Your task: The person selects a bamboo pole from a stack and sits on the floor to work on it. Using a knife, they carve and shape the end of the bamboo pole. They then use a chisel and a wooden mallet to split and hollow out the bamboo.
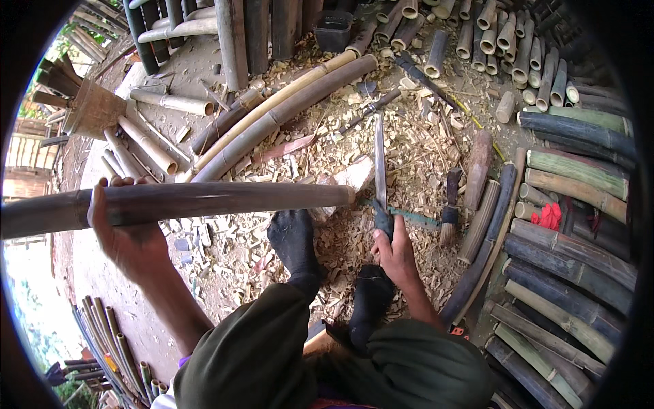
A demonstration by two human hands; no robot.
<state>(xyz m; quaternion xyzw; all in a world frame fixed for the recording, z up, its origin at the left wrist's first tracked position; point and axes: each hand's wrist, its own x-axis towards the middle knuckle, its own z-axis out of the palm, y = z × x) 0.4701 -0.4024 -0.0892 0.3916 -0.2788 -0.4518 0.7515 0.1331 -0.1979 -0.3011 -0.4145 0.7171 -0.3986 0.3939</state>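
Observation:
My left hand [122, 235] grips a long brown bamboo pole [225, 201] held level across the view, its cut end reaching a wooden chopping block [351, 176]. My right hand [395, 252] is closed around the dark handle of a long knife [379, 160] whose blade points away from me, just right of the pole's end. My two feet in black socks [296, 242] rest on the chip-strewn ground between the hands, and my knees in dark green trousers fill the lower edge.
Wood chips [409, 157] cover the ground. Long bamboo poles [286, 109] lie diagonally beyond the block. Stacks of dark and green bamboo sections [572, 273] line the right side, with cut tubes [504, 41] at the top. A brush [449, 218] and a red cloth [548, 217] lie right.

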